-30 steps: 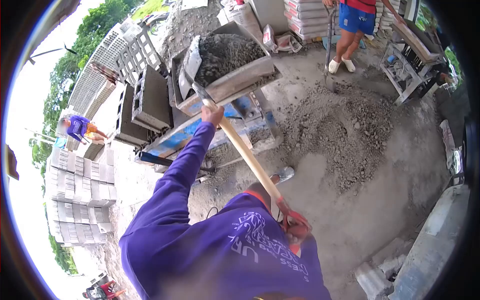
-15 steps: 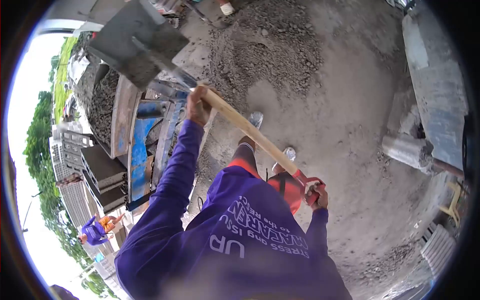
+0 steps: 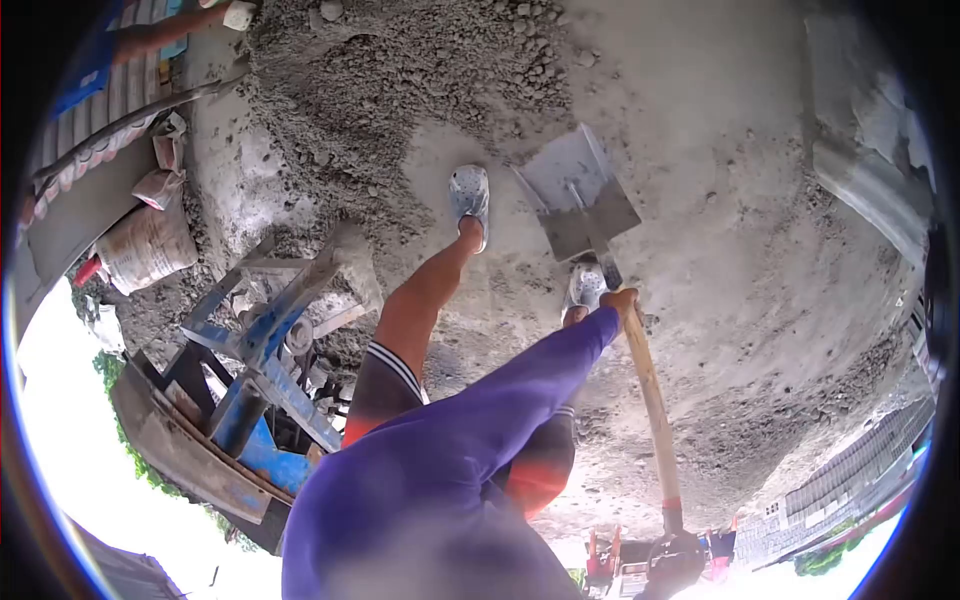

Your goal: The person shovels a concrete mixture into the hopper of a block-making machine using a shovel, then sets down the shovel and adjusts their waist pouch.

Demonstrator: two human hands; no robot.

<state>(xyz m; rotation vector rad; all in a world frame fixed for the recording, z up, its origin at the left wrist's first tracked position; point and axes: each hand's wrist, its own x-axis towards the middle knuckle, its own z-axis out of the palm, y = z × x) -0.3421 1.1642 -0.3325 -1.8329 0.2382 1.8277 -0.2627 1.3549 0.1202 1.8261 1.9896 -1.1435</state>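
A shovel [image 3: 652, 400] with a wooden shaft and a square metal blade runs down the right half of the view. Closed round the shaft just behind the blade is my left hand [image 3: 622, 299], the purple sleeve stretched across my legs. My right hand [image 3: 675, 562] is at the grip end near the bottom edge, dark against the glare and closed on the handle. The blade hovers over or rests on the grey ground beside my feet; I cannot tell which. Part of it looks wet and grey, and no heap lies on it.
A gravel and sand heap [image 3: 420, 90] spreads ahead of my feet. To the left stand a blue metal frame [image 3: 265, 330] and a filled sack [image 3: 150, 245]. Another person's leg [image 3: 165, 35] shows at top left. Grey sheets [image 3: 870, 190] lie at right.
The shovel has swung from the raised upper left, beside the blue metal machine, down to the right near my feet. My view has turned right, and both hands stay on the shovel.
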